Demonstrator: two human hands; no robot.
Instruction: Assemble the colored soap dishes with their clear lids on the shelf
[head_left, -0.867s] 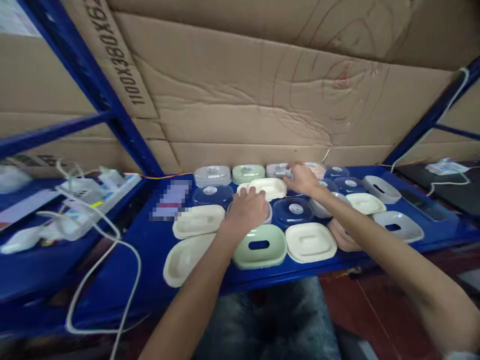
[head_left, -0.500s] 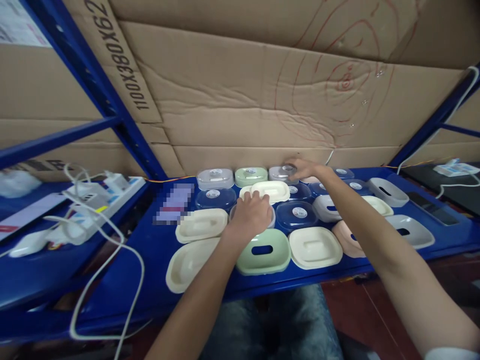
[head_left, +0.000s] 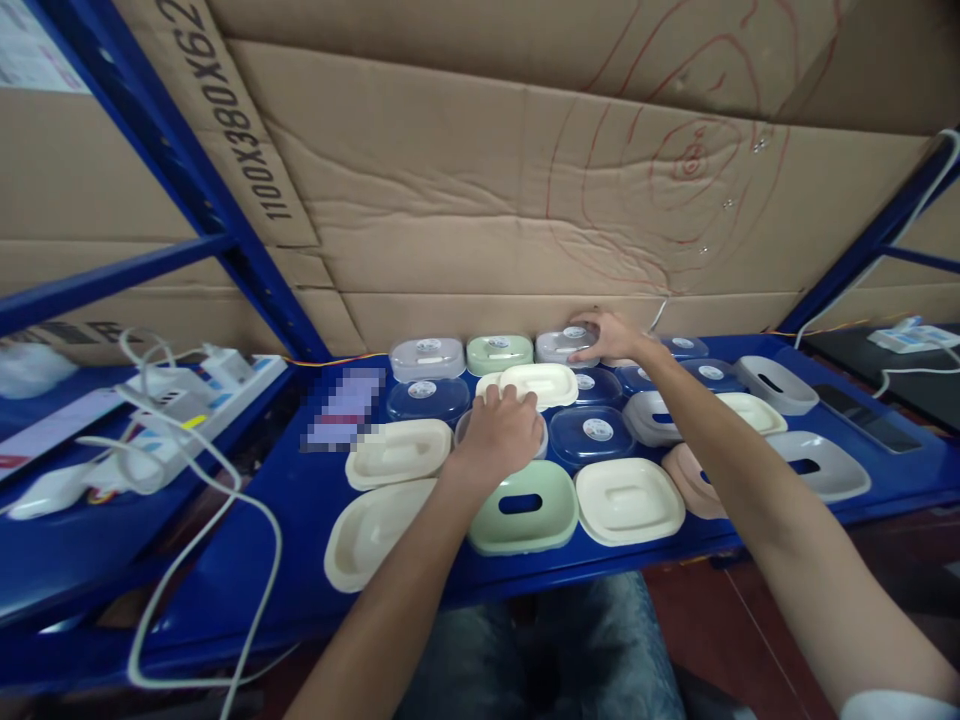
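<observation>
Rows of oval plastic dishes and lids cover a blue shelf. My left hand (head_left: 504, 430) rests with curled fingers on a clear grey lid (head_left: 541, 440), its fingertips near the overlapping cream dishes (head_left: 541, 385). At the back, my right hand (head_left: 606, 338) has its thumb and fingers around a clear grey lidded dish (head_left: 556, 347) bearing a round sticker. A green lidded dish (head_left: 500, 354) stands left of that one. Nearer me lie a green slotted dish (head_left: 523, 525), a cream dish (head_left: 630, 500) and a dark blue lid (head_left: 591, 436).
Tall cardboard (head_left: 450, 180) stands behind the shelf. White cables and a power strip (head_left: 184, 430) lie at the left. A dark phone (head_left: 866, 418) rests at the right, with a grey dish (head_left: 829, 466) beside it. Blue metal posts (head_left: 247, 270) frame the shelf.
My right hand's fingers have shifted slightly on the back grey lidded dish, uncovering its sticker. My left hand stays in nearly the same place.
</observation>
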